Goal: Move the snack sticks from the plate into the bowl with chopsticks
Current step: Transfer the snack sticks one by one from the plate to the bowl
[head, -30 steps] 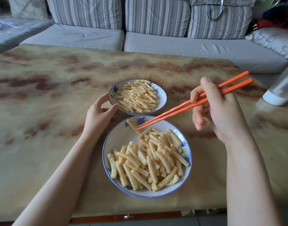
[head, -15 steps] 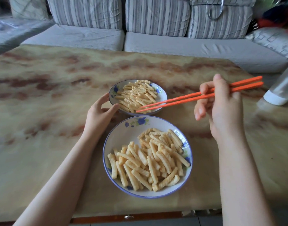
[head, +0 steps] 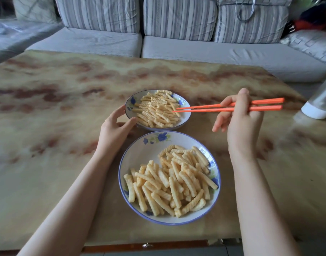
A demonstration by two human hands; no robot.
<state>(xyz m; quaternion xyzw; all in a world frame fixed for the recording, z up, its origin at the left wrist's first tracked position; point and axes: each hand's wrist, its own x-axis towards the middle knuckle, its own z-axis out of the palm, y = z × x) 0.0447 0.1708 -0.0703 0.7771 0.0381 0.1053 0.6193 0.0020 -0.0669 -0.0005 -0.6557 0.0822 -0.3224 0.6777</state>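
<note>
**Chopsticks over the bowl, tips bare**

Most of the snack sticks [head: 169, 182] lie heaped on the plate [head: 145, 154], piled toward its 4 o'clock side. More fill the bowl [head: 185, 117], which sits just past the plate at 12 o'clock. A second ago the orange chopsticks [head: 214, 107] pinched one stick above the plate's far rim. Now their tips hang over the bowl's 3 o'clock side, slightly parted and carrying nothing, and the pair lies nearly level. The right hand [head: 240, 122] grasps them partway along and has swung out toward 2 o'clock. The left hand [head: 114, 126] has not shifted, its thumb and forefinger curled against the bowl's rim at 8 o'clock.

Both dishes stand on a marbled table [head: 47, 126]. A white container [head: 319, 108] stands at 3 o'clock, partly cut off by the frame. A striped sofa [head: 214, 58] runs along 12 o'clock. The chopsticks cross in front of a few sticks in the bowl.
</note>
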